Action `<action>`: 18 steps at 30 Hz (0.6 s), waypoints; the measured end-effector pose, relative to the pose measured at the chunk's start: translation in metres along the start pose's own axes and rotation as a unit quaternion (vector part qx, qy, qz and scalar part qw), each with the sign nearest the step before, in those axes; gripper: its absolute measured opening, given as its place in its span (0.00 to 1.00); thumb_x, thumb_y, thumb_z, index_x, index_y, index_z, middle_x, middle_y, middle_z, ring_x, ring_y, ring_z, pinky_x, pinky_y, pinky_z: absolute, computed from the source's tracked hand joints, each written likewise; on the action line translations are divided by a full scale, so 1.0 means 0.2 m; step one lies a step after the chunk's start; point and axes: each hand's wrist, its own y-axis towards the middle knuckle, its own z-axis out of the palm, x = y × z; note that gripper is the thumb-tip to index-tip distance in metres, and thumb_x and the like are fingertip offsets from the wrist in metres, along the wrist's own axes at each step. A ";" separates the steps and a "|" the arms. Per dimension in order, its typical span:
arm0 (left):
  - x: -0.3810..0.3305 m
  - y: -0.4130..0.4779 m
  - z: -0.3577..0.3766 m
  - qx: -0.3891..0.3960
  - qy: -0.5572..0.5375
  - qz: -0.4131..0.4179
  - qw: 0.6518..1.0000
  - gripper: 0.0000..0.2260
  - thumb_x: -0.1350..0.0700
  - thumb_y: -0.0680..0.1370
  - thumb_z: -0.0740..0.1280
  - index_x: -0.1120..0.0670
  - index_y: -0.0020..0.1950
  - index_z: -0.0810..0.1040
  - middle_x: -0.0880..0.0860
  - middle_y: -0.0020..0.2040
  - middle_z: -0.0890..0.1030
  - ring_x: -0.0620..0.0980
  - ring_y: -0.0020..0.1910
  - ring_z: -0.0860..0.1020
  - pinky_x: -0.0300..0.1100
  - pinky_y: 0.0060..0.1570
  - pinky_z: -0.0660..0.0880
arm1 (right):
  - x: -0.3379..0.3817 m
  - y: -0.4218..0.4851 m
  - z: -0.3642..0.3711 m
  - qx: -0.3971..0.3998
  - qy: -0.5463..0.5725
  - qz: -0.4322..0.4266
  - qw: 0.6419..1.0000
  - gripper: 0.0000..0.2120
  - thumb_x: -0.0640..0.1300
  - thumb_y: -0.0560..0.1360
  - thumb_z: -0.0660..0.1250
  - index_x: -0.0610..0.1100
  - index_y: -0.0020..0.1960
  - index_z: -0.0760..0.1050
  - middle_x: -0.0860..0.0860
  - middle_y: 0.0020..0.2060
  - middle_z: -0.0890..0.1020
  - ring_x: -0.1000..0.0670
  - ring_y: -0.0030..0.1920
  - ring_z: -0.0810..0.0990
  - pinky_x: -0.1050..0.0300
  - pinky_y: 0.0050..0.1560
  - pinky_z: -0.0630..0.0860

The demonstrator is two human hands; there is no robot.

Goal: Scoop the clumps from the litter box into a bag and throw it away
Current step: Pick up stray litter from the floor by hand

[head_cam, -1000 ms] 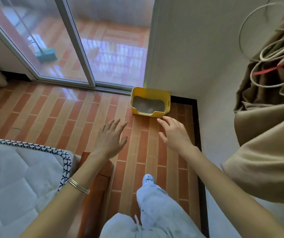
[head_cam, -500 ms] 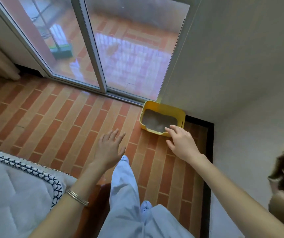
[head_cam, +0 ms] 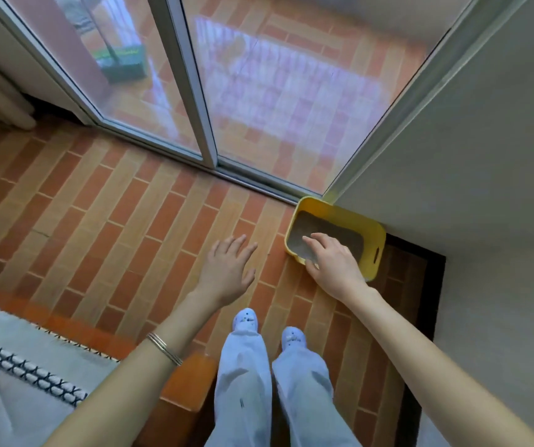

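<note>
A yellow litter box (head_cam: 373, 233) with grey litter (head_cam: 333, 232) inside sits on the tiled floor in the corner by the wall and the sliding door. My right hand (head_cam: 331, 264) is stretched out in front of its near side, fingers straight, holding nothing; whether it touches the box I cannot tell. My left hand (head_cam: 227, 269) hovers to the left of the box over the tiles, fingers spread and empty. No scoop or bag is in view.
A glass sliding door (head_cam: 194, 91) runs across the back, with a green broom head (head_cam: 122, 62) outside. A white wall (head_cam: 484, 156) closes the right side. A mattress with patterned trim (head_cam: 17, 382) lies at lower left. My feet (head_cam: 268, 327) stand on the tiles.
I have walked closer to the litter box; it now sits nearer and to the right. My right hand has come over its near edge. Both hands stayed empty.
</note>
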 end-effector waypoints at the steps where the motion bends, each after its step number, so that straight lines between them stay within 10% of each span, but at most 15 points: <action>1: 0.02 0.07 0.06 0.001 -0.004 -0.002 1.000 0.25 0.44 0.80 0.55 0.47 0.77 0.55 0.50 0.77 0.57 0.49 0.76 0.54 0.47 0.73 0.50 | -0.03 0.07 0.06 0.006 0.002 -0.002 1.000 0.23 0.46 0.77 0.61 0.45 0.71 0.64 0.47 0.68 0.69 0.47 0.67 0.67 0.51 0.64 0.66; 18: 0.45 1.23 2.23 -0.067 -0.144 -0.042 0.986 0.21 0.50 0.79 0.61 0.50 0.72 0.68 0.48 0.70 0.71 0.47 0.70 0.67 0.43 0.69 0.59 | -0.77 1.18 2.34 0.132 0.163 0.028 0.977 0.22 0.46 0.77 0.64 0.42 0.69 0.67 0.49 0.64 0.73 0.51 0.65 0.70 0.60 0.65 0.63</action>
